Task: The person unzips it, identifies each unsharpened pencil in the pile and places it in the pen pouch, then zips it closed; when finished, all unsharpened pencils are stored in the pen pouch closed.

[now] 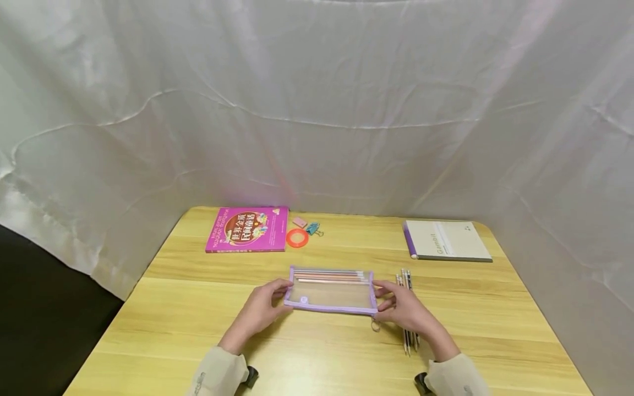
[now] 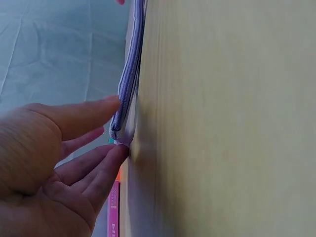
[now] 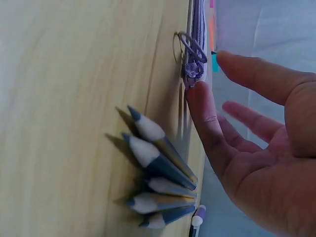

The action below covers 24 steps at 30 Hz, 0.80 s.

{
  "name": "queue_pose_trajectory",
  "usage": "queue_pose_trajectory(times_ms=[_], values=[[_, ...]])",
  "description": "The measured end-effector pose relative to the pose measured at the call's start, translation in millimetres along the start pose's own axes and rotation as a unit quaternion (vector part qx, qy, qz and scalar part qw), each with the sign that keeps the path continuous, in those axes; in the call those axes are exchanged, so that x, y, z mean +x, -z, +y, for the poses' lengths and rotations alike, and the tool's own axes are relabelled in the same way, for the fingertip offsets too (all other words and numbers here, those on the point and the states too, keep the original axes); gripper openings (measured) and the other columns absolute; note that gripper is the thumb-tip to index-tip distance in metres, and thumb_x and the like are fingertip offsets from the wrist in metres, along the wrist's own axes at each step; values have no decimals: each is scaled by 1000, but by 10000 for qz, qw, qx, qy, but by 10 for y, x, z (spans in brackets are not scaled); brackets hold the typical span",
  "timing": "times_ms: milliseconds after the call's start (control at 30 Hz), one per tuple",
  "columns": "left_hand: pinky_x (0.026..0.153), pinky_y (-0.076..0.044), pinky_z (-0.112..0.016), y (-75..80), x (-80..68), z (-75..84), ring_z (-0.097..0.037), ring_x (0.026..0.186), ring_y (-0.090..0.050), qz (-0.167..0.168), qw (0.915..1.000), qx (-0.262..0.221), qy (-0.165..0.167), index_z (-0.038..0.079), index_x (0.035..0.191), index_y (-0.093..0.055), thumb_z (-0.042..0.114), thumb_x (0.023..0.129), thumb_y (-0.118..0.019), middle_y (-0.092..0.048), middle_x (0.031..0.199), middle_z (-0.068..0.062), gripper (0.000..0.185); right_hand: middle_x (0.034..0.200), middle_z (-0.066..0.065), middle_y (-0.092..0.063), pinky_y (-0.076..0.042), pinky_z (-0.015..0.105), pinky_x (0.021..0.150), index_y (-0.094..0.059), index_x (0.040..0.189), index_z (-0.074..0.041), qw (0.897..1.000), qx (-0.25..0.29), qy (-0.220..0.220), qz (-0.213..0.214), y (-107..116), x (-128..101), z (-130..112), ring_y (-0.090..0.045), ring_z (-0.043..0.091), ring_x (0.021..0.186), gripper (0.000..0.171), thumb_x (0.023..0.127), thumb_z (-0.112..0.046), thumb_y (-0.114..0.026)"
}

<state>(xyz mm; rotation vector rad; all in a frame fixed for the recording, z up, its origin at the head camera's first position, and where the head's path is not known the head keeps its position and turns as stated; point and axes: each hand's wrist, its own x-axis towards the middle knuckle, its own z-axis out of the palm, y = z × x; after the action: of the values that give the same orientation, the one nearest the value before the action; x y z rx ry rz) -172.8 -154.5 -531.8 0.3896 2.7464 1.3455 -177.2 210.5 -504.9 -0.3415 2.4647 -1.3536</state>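
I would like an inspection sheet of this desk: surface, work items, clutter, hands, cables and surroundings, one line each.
Surface: wooden table, pale grain.
Work items: purple-edged clear pencil case lying flat, pencils inside; loose pencils at its right.
Clutter: magenta book, orange ring, pink eraser, blue clip, notebook.
Hands: left hand touches the case's left end; right hand touches its right end; fingers straight.
Cables: nothing seen.
Surroundings: white cloth backdrop.
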Motion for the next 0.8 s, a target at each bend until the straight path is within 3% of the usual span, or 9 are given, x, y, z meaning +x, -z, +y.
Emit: queue_pose_trajectory(times_ms=[300,800], values=[[93,-59,-39,-16,53,3,-27,105,-71,182,9997,148,-46,-3,135,-62,-1,84,-81,-72,121,-17,54,116,14,-66,-56,25,73,-53,141,12,9972,-494,-341,439,-78,121,-11,-65,20,89,81,68,9,-88],[89,-61,-37,-30,104,-14,-26,101,-73,175,9995,250,103,-2,134,-64,1,86,-80,-74,117,-17,51,115,18,-64,-57,24,69,-52,141,14,9980,-387,-323,389,-53,232,22,-66,20,87,82,68,10,-88]])
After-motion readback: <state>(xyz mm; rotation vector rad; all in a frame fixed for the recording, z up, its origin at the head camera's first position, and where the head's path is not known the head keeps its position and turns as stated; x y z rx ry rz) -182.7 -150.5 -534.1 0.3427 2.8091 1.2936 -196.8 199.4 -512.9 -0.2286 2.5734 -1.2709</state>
